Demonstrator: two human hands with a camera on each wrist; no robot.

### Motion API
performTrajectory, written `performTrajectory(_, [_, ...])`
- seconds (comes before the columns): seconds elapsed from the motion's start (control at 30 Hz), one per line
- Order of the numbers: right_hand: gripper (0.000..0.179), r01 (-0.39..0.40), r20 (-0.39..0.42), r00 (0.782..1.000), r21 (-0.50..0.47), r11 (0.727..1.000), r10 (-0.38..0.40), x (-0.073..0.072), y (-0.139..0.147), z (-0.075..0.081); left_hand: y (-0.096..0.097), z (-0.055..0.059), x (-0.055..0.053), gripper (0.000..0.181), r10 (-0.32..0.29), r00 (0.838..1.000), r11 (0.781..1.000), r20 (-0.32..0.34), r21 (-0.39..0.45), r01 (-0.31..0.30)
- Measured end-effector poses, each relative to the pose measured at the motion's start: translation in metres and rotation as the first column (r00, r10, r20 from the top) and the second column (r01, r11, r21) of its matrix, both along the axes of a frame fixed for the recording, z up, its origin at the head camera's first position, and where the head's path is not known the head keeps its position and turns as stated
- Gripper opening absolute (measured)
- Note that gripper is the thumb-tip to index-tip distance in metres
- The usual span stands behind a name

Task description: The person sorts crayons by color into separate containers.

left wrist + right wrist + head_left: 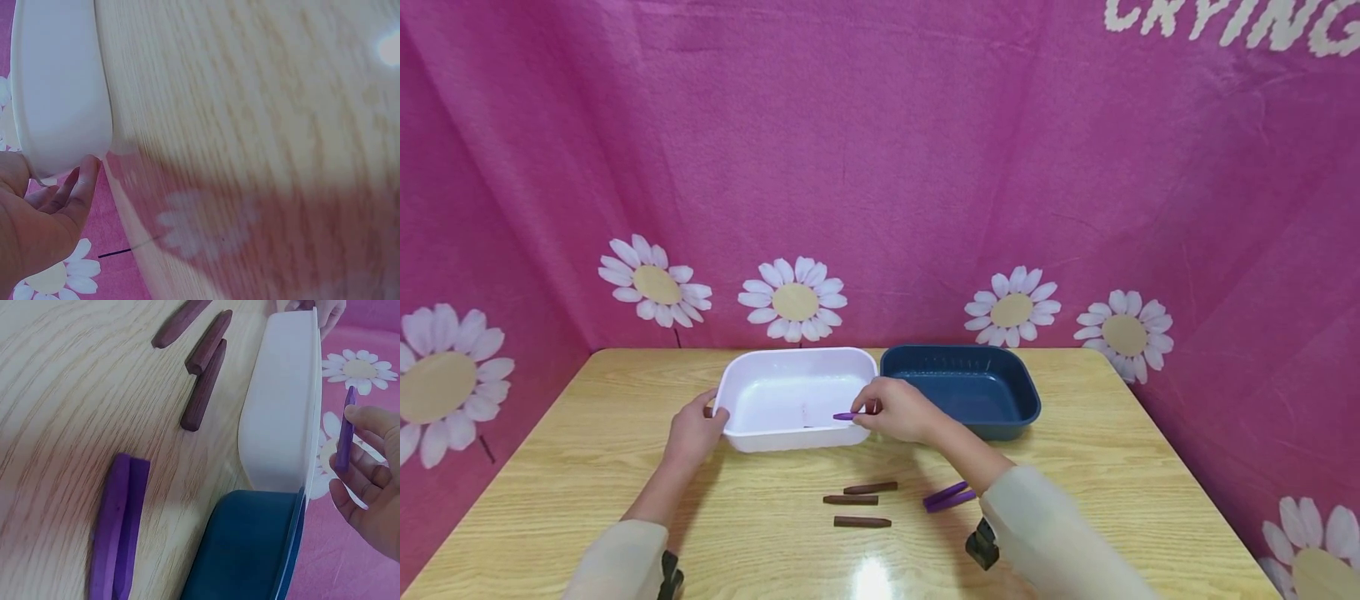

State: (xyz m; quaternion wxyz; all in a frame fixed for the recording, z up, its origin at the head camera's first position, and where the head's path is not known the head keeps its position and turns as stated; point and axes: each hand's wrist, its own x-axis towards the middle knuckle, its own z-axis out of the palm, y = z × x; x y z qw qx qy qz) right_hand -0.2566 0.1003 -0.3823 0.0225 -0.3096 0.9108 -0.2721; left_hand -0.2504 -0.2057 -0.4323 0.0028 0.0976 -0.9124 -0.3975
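Note:
My right hand point(895, 408) pinches a purple crayon point(345, 431) between thumb and fingertips, above the right front part of a white plastic basin point(797, 440). The crayon's tapered tip points left in the head view. At the basin's left end, my left hand point(694, 429) grips the wall, thumb over the rim and fingers along the outside, as the left wrist view point(44, 215) also shows. Two more purple crayons point(109, 525) lie side by side on the table near the right forearm. Several brown crayons point(862, 522) lie in front of the white basin.
A dark blue basin point(1030, 417) stands right against the white one, toward the table's back edge. The wooden table point(760, 533) meets a pink curtain point(880, 167) printed with daisies at the back and sides. Both sleeved forearms reach in from the front.

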Motion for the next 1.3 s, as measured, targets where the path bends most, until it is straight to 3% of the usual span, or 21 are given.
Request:
performTrajectory(0.4, [0.014,-0.002,-0.062,0.998,0.085,0.996,0.007,-0.008,-0.015,-0.004,0.0,0.001,0.0,0.053,-0.002,1.0,1.0,0.0,0.016,0.002])
performTrajectory(0.63, [0.012,-0.027,-0.117,0.992,0.124,0.992,0.042,-0.009,-0.021,-0.005,-0.001,0.001,0.0,0.053,-0.017,0.999,1.0,-0.039,0.002,0.017])
performTrajectory(1.3, [0.014,0.017,-0.053,0.999,0.139,0.99,-0.01,-0.014,-0.04,-0.011,0.0,0.001,0.001,0.053,-0.002,1.0,1.0,-0.01,0.015,0.002])
